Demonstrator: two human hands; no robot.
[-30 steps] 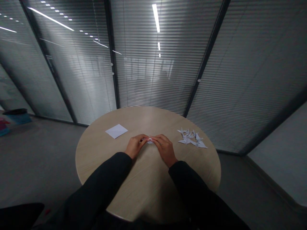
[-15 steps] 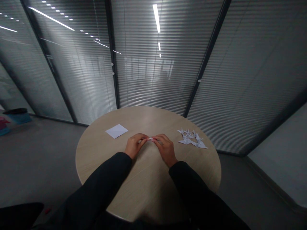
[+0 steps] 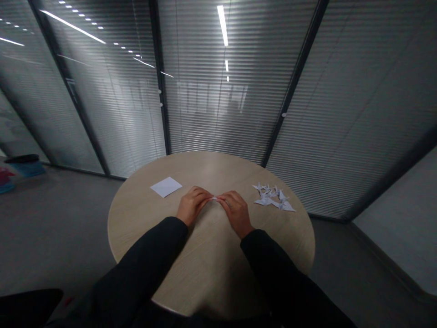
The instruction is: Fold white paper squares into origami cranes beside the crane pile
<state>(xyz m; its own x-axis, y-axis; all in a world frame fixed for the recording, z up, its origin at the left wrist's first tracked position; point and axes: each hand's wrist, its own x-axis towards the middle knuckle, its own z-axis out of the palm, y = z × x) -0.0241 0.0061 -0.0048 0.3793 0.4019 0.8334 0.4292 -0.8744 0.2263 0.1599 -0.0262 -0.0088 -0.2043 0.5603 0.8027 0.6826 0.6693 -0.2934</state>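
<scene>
Paper [image 3: 214, 198], folded narrow: we grip it between the fingertips of left hand [image 3: 193, 206] and right hand [image 3: 236, 212]. On the round wooden surface [image 3: 205, 167], a white paper square [image 3: 166, 187] lies beyond the left hand, and origami cranes [image 3: 273, 197] lie right of the right hand.

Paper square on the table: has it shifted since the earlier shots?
No. The paper square holds the same spot on the table, with the same gap to the left of the paper cranes.

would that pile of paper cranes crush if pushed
The paper cranes look very light, being thin folded paper. Their narrow points would probably bend easily. On the smooth round tabletop they would likely slide as a loose group.
</scene>
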